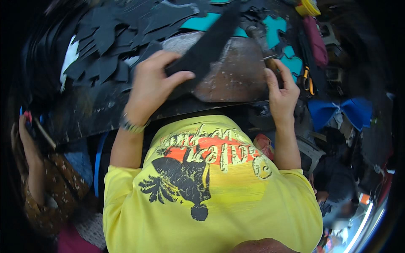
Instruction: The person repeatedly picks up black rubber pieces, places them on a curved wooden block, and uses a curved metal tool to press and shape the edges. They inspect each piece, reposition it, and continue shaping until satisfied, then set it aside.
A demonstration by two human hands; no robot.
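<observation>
My left hand (pixel 158 80) is closed round the near end of a long black flat piece (pixel 206 50), thumb on top. It slants up and to the right, partly over a worn brown board (pixel 240 74). My right hand (pixel 284 86) pinches the brown handle of a tool (pixel 260 39) beside the board's right edge. The tool has a grey, rounded far part; blur hides its exact kind. Teal cut pieces (pixel 275 30) lie past and beside the tool. Many black cut pieces (pixel 103 46) overlap to the left of the board.
Orange-handled scissors (pixel 309 80), a maroon bundle (pixel 316 40) and a yellow roll (pixel 308 7) are at the right. A blue bow-shaped thing (pixel 341 112) lies nearer. The dark table's edge (pixel 90 130) runs before me. Another person's arm (pixel 31 158) is at the left.
</observation>
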